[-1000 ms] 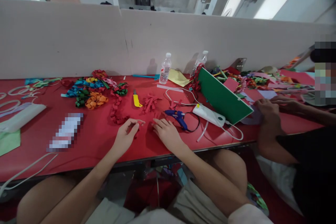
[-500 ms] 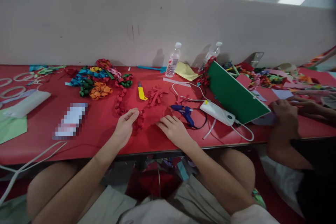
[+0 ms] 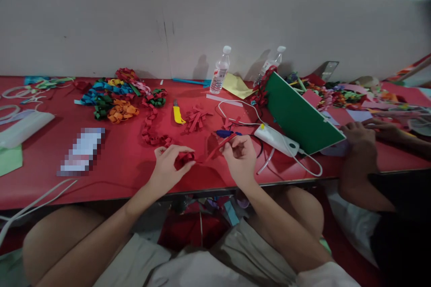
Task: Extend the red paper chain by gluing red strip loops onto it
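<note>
A red paper chain (image 3: 153, 128) runs across the table toward me, and my left hand (image 3: 170, 163) pinches its near end between thumb and fingers. My right hand (image 3: 241, 157) is closed on a red paper strip (image 3: 220, 147), which slants down and left toward the chain's end. Whether strip and chain touch I cannot tell. Just behind my right hand lies a blue glue gun (image 3: 225, 133), partly hidden by it. A pile of red paper strips (image 3: 197, 119) and a yellow-handled utility knife (image 3: 178, 114) lie beyond my hands.
Multicoloured paper chains (image 3: 116, 98) are heaped at the back left, near a blurred phone (image 3: 83, 150). Two water bottles (image 3: 220, 71) stand by the wall. A white power strip (image 3: 278, 138) with cables and a tilted green board (image 3: 301, 114) are right. A co-worker's hands (image 3: 362, 136) rest farther right.
My right hand has risen from the table beside the glue gun and now holds a red strip. My left hand has moved slightly right with the chain's end. The view has shifted slightly.
</note>
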The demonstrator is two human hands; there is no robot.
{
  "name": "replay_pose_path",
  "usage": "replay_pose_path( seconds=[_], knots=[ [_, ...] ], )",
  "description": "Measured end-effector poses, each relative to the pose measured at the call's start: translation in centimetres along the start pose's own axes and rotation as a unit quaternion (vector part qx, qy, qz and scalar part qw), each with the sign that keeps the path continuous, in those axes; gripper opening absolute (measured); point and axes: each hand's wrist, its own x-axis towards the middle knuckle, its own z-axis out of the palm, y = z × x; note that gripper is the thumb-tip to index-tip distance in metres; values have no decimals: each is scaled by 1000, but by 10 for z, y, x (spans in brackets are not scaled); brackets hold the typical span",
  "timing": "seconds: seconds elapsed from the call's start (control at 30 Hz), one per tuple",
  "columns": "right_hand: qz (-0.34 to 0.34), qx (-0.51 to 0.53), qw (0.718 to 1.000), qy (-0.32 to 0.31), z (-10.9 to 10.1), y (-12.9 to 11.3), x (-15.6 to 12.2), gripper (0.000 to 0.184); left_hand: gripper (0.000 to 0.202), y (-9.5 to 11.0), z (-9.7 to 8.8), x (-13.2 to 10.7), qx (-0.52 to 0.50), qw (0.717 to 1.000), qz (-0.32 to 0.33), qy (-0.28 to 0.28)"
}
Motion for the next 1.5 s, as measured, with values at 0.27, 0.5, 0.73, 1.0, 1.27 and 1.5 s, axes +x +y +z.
replay_pose_path(
  seconds=[0.27, 0.5, 0.73, 1.0, 1.27, 1.5],
  knots=[
    [139, 79, 977, -143, 7, 1, -2, 47, 20, 5, -3, -10, 46, 984, 160, -67],
    [252, 89, 924, -273, 12, 8, -8, 28, 16, 4, -14, -11, -19, 959, 212, -189],
    [197, 71, 952, -221, 9, 2, -5, 19, 16, 2, -11, -14, 44, 975, 167, -137],
    [212, 174, 895, -352, 17, -18, -36, 23, 17, 5, -9, -14, -42, 997, -26, 63],
    [121, 31, 958, -258, 31, -4, -46, 15, 33, 15, -12, -8, -350, 910, -216, -50],
    [-66, -125, 966, -216, 22, 1, -38, 11, 32, 11, 0, -16, -484, 841, -229, -73]
  ],
)
